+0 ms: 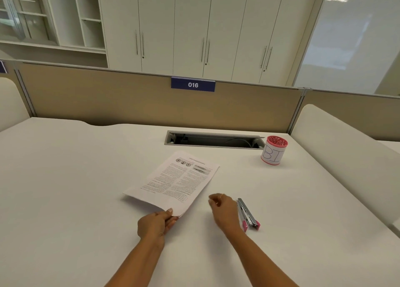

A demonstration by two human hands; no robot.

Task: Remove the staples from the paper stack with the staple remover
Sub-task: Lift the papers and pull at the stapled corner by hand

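Note:
A printed paper stack lies at an angle in the middle of the white desk, its text facing away from me. My left hand pinches the stack's near corner and lifts that edge slightly. The staples are too small to make out. A metal staple remover with pink ends rests on the desk to the right. My right hand hovers just left of it with fingers loosely curled, holding nothing.
A pink-rimmed cup wrapped in white paper with letters stands at the back right. An open cable slot runs along the desk's far side. A beige partition with a "016" label closes the back.

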